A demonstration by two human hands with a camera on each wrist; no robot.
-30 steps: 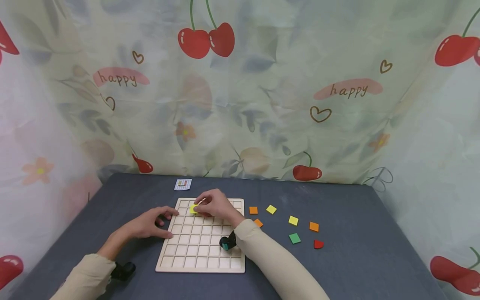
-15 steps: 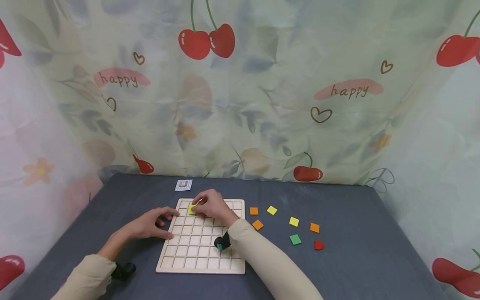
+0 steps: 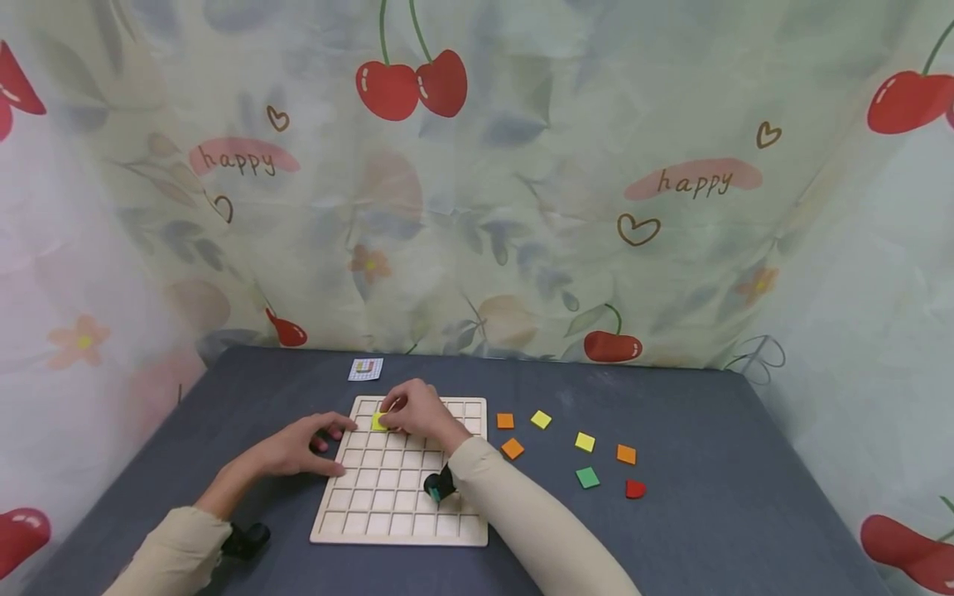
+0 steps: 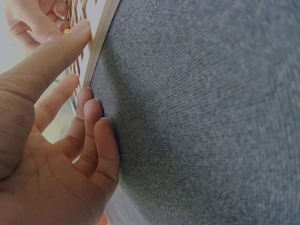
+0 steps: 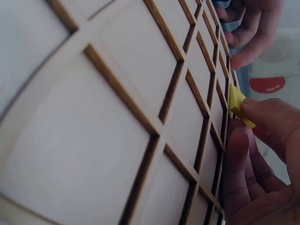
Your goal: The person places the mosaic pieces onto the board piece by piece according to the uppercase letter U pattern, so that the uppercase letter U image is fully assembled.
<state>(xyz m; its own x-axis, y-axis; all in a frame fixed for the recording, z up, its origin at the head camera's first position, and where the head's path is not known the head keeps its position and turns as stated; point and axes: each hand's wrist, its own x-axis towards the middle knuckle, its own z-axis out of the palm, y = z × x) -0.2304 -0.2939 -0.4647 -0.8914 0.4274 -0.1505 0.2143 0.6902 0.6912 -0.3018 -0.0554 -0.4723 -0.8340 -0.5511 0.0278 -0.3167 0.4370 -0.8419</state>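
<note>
A pale wooden grid board (image 3: 398,501) lies on the dark cloth. Near its far left part, the right hand (image 3: 420,410) pinches a yellow square tile (image 3: 378,422) between thumb and fingers. In the right wrist view the yellow tile (image 5: 237,104) is tilted over the grid, with the thumb of the right hand (image 5: 267,154) against it. The left hand (image 3: 296,445) touches the board's left edge with thumb and fingertips, its fingers spread and relaxed. Close up in the left wrist view, the left hand (image 4: 61,136) lies along the board's edge (image 4: 99,40).
Right of the board lie orange tiles (image 3: 505,421), yellow tiles (image 3: 585,442), a green tile (image 3: 587,478) and a red piece (image 3: 635,489) with a rounded side. A small printed card (image 3: 366,369) lies beyond the board. A patterned curtain (image 3: 477,207) hangs behind the table.
The right hand has moved slightly left over the board with the yellow tile in its fingers. The left hand has stayed at the board's left edge.
</note>
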